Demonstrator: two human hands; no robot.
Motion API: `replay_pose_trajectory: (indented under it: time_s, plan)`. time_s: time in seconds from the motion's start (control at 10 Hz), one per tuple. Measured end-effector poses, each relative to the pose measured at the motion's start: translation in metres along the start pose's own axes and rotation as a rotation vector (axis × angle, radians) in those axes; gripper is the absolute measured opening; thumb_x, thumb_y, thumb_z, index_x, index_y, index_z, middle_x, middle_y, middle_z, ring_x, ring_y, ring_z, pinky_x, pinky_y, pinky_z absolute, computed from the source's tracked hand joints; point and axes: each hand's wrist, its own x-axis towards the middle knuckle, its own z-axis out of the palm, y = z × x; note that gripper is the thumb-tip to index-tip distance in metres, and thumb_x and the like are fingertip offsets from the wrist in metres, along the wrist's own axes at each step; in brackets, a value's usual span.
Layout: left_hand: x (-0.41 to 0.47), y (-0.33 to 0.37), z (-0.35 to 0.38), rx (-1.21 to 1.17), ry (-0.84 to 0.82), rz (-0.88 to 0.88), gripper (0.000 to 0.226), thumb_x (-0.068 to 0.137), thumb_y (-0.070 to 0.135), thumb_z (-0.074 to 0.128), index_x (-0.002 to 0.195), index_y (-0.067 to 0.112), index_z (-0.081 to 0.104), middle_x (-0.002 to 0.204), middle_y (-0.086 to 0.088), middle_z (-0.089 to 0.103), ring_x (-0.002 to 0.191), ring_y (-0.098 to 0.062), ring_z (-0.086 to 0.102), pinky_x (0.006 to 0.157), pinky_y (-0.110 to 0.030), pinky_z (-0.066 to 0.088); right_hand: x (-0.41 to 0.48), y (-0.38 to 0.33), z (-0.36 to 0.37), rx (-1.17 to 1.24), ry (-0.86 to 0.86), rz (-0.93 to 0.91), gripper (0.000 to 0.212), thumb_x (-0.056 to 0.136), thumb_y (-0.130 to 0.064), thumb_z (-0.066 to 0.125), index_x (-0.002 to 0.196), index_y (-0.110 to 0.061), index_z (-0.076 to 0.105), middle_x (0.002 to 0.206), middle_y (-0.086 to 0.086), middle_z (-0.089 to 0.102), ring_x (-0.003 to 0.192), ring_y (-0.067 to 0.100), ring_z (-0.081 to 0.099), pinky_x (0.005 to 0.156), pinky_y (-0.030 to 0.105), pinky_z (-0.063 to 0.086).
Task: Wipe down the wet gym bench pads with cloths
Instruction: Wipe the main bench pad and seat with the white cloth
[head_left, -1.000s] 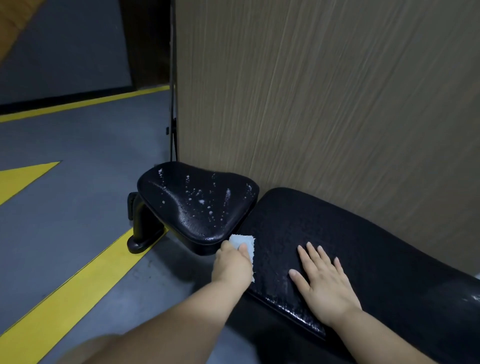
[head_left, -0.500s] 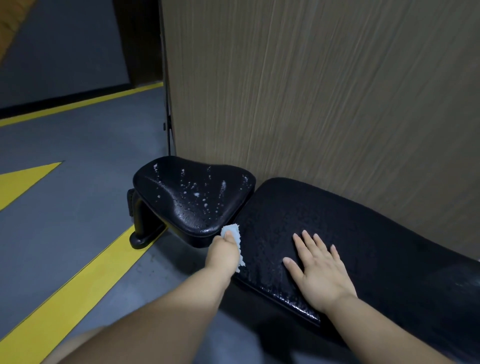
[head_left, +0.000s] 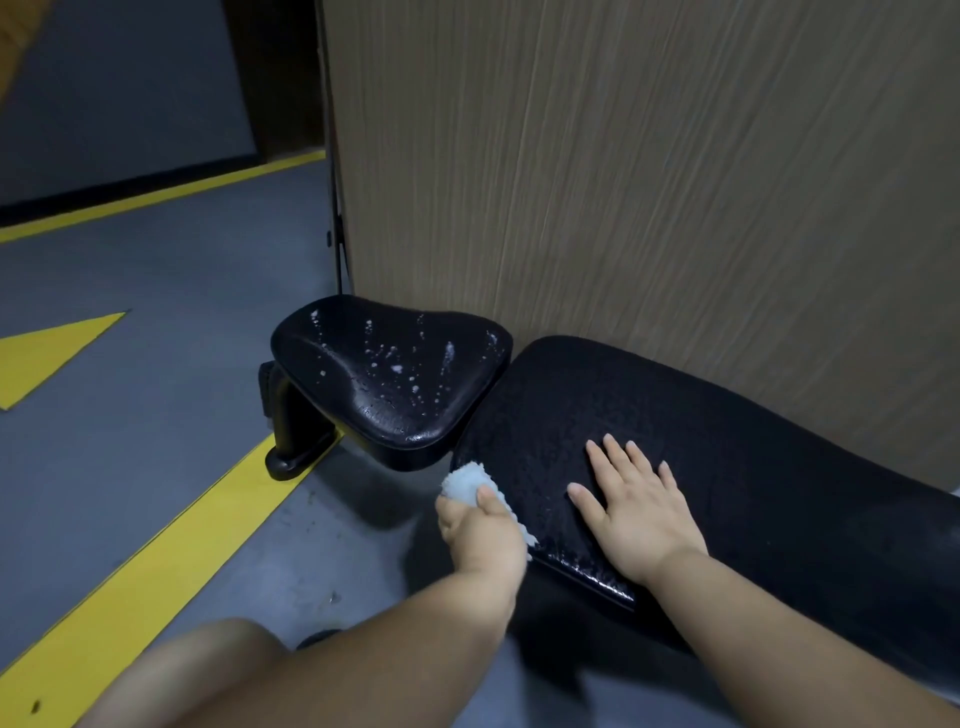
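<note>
Seat pad (head_left: 389, 379): wet, white droplets on top, just left of long back pad (head_left: 753, 447) | Cloth (head_left: 465, 480): pale, at back pad's near-left edge | Left hand (head_left: 480, 530): fingers curled round cloth | Right hand (head_left: 636, 512): fingers straight, palm flat on back pad

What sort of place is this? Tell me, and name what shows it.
Probably a gym: a wet black seat pad and long back pad, as on a workout bench, over a grey floor with yellow markings.
</note>
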Motion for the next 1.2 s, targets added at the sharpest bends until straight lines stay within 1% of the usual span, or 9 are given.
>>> replay_pose_trajectory:
  time_s: [0.1, 0.2, 0.4, 0.5, 0.6, 0.8, 0.9, 1.0, 1.2]
  plan:
    - [0.013, 0.009, -0.008, -0.072, -0.018, 0.036, 0.034, 0.105, 0.03, 0.035, 0.128, 0.005, 0.04, 0.116, -0.016, 0.058, 0.091, -0.026, 0.054, 0.085, -0.032, 0.042, 0.0, 0.0, 0.0, 0.006, 0.003, 0.0, 0.067, 0.096, -0.062, 0.012, 0.154, -0.031, 0.002, 0.161, -0.009, -0.004, 0.148, 0.013, -0.009, 0.121, 0.041, -0.002]
    - [0.033, 0.016, -0.016, -0.035, -0.052, 0.049, 0.038, 0.104, 0.035, 0.032, 0.126, 0.006, 0.044, 0.111, -0.015, 0.062, 0.09, -0.027, 0.057, 0.089, -0.037, 0.049, 0.0, 0.0, 0.0, -0.001, 0.0, -0.004, 0.067, 0.096, -0.062, 0.013, 0.154, -0.03, 0.003, 0.162, -0.008, -0.003, 0.148, 0.014, -0.007, 0.121, 0.041, -0.001]
    - [0.005, 0.005, -0.008, -0.123, -0.007, -0.026, 0.038, 0.105, 0.035, 0.033, 0.13, 0.007, 0.039, 0.121, -0.017, 0.058, 0.104, -0.03, 0.055, 0.094, -0.035, 0.042, 0.001, 0.001, 0.002, -0.001, 0.007, -0.003, 0.067, 0.096, -0.062, 0.014, 0.154, -0.03, 0.004, 0.162, -0.008, -0.002, 0.149, 0.014, -0.006, 0.121, 0.042, 0.0]
    - [-0.027, -0.006, 0.009, -0.096, -0.026, -0.17, 0.06, 0.104, 0.038, 0.032, 0.151, 0.005, 0.015, 0.151, -0.019, 0.034, 0.136, -0.033, 0.037, 0.111, -0.038, 0.023, 0.002, 0.001, 0.003, 0.001, 0.014, 0.001, 0.067, 0.096, -0.061, 0.015, 0.154, -0.03, 0.005, 0.162, -0.008, 0.0, 0.149, 0.014, -0.005, 0.121, 0.042, 0.0]
    - [-0.031, -0.007, 0.02, -0.138, -0.025, -0.293, 0.065, 0.104, 0.043, 0.03, 0.152, 0.005, 0.009, 0.154, -0.018, 0.03, 0.14, -0.033, 0.032, 0.114, -0.041, 0.019, 0.003, 0.001, 0.004, -0.004, 0.022, 0.004, 0.067, 0.096, -0.061, 0.015, 0.154, -0.03, 0.006, 0.162, -0.008, 0.0, 0.149, 0.015, -0.004, 0.121, 0.042, 0.001]
    - [-0.01, -0.001, 0.009, -0.274, 0.009, -0.218, 0.052, 0.104, 0.04, 0.035, 0.14, 0.003, 0.033, 0.134, -0.018, 0.053, 0.118, -0.032, 0.052, 0.1, -0.036, 0.036, 0.002, 0.001, 0.002, 0.001, 0.013, -0.001, 0.066, 0.096, -0.061, 0.015, 0.154, -0.03, 0.004, 0.162, -0.008, -0.001, 0.149, 0.014, -0.006, 0.121, 0.042, 0.0]
    - [0.011, 0.005, -0.004, -0.233, 0.011, -0.067, 0.043, 0.105, 0.036, 0.032, 0.136, 0.005, 0.035, 0.106, -0.008, 0.059, 0.089, -0.022, 0.053, 0.082, -0.03, 0.038, 0.002, 0.001, 0.002, -0.002, 0.008, -0.003, 0.066, 0.096, -0.061, 0.014, 0.154, -0.03, 0.004, 0.162, -0.008, -0.002, 0.149, 0.014, -0.006, 0.121, 0.042, -0.001]
    - [0.019, 0.007, -0.006, -0.207, -0.002, -0.045, 0.045, 0.105, 0.04, 0.03, 0.134, 0.006, 0.036, 0.112, -0.008, 0.058, 0.085, -0.021, 0.054, 0.082, -0.033, 0.041, 0.002, 0.001, 0.002, 0.002, 0.011, -0.006, 0.066, 0.096, -0.061, 0.013, 0.154, -0.03, 0.004, 0.162, -0.008, -0.002, 0.148, 0.014, -0.007, 0.121, 0.042, -0.001]
    - [-0.027, -0.016, 0.021, -0.131, -0.022, -0.184, 0.065, 0.103, 0.042, 0.035, 0.15, 0.003, 0.014, 0.148, -0.02, 0.039, 0.134, -0.033, 0.04, 0.112, -0.038, 0.026, 0.003, 0.001, 0.003, 0.001, 0.019, -0.003, 0.067, 0.096, -0.061, 0.015, 0.154, -0.029, 0.005, 0.162, -0.008, -0.001, 0.149, 0.015, -0.006, 0.121, 0.042, -0.001]
